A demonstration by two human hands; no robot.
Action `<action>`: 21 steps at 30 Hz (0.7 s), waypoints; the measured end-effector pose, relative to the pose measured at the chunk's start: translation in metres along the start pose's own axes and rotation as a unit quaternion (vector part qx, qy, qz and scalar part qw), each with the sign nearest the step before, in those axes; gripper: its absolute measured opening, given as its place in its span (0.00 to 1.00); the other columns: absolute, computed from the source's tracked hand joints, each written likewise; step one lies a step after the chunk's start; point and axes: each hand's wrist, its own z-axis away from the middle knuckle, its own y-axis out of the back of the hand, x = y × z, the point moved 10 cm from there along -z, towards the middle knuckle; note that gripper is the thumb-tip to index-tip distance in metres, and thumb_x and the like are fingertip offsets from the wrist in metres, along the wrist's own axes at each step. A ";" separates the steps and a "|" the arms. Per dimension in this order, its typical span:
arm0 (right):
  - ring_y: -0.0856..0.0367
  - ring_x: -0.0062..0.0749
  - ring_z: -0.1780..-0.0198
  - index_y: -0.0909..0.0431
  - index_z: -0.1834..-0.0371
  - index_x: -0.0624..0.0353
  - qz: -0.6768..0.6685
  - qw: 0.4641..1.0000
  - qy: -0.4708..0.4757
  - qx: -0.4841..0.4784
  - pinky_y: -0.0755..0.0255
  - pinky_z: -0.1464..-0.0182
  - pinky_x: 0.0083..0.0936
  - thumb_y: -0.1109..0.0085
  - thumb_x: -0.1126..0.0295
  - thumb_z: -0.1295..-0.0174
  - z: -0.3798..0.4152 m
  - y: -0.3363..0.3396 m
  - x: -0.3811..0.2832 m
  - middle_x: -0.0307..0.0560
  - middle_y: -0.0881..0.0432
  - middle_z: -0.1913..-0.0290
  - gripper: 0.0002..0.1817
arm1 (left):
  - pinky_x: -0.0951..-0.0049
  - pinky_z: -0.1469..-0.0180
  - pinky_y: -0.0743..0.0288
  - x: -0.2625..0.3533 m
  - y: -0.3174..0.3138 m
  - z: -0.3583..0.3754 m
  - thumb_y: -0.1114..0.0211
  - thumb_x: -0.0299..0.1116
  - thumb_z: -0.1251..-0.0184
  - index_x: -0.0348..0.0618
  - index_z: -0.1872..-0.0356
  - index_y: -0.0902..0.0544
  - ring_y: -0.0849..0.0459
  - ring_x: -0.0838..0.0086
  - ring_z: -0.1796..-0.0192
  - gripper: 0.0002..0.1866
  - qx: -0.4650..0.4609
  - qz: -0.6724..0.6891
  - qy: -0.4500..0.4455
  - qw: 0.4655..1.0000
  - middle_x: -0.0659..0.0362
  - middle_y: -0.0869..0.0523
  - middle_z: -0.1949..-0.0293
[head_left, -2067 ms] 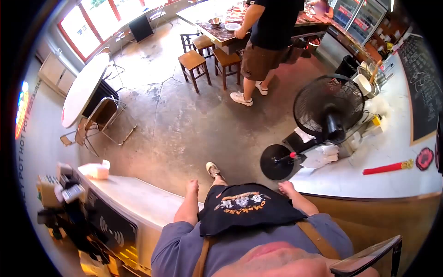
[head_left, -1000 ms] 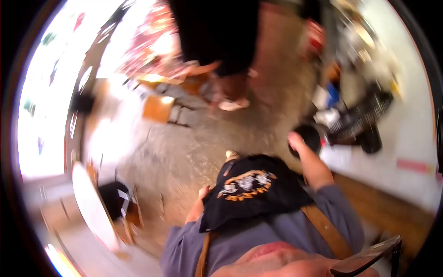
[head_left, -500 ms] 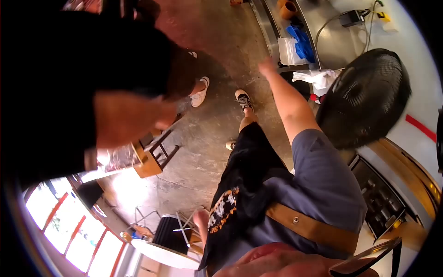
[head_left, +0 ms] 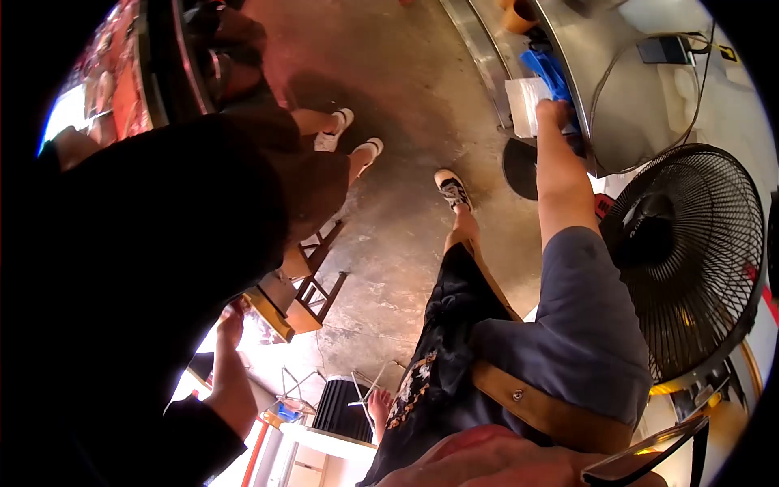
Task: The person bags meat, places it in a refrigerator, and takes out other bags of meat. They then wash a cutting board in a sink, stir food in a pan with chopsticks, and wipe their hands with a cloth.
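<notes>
My right arm stretches out to the metal counter, and my right hand [head_left: 554, 114] is up against a crumpled blue thing [head_left: 545, 70], glove-like or plastic. Its fingers look curled; what is in them, if anything, is hidden. Right beside that hand lies a white paper or packet [head_left: 525, 104]. My left hand [head_left: 379, 406] hangs low by my black apron [head_left: 438, 325], its fingers apart and nothing seen in it. Behind it stands a black ribbed bin or stool [head_left: 344, 407].
A large black fan [head_left: 682, 252] stands close to my right arm. The metal counter [head_left: 604, 89] carries an orange-brown pot [head_left: 519, 15] and a cabled black device [head_left: 664, 50]. A person in black [head_left: 187, 219] stands at my left, near wooden stools [head_left: 312, 300].
My right hand has gone from over the floor to the blue thing on the counter. The other person has shifted, and the view has turned, showing more of the fan.
</notes>
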 end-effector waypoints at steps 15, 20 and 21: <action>0.26 0.25 0.66 0.26 0.60 0.64 -0.246 0.788 0.462 -0.325 0.30 0.60 0.24 0.41 0.59 0.39 0.471 0.002 0.063 0.42 0.23 0.67 0.17 | 0.69 0.53 0.24 0.058 -0.035 -0.044 0.37 0.40 0.40 0.39 0.53 0.19 0.16 0.65 0.59 0.18 0.111 0.244 -0.252 0.930 0.52 0.14 0.62; 0.28 0.19 0.68 0.23 0.59 0.62 -0.095 0.539 0.579 -0.604 0.32 0.62 0.19 0.46 0.64 0.35 0.719 0.056 0.136 0.37 0.23 0.68 0.11 | 0.64 0.42 0.30 0.077 0.012 0.025 0.33 0.41 0.46 0.42 0.43 0.27 0.24 0.57 0.44 0.29 0.199 0.166 -0.408 0.876 0.48 0.22 0.47; 0.29 0.17 0.67 0.23 0.59 0.62 -0.078 0.513 0.551 -0.654 0.32 0.62 0.17 0.47 0.65 0.34 0.758 0.072 0.150 0.36 0.23 0.68 0.11 | 0.64 0.41 0.32 0.082 0.022 0.045 0.32 0.41 0.48 0.43 0.41 0.29 0.25 0.57 0.42 0.32 0.228 0.164 -0.458 0.844 0.48 0.24 0.45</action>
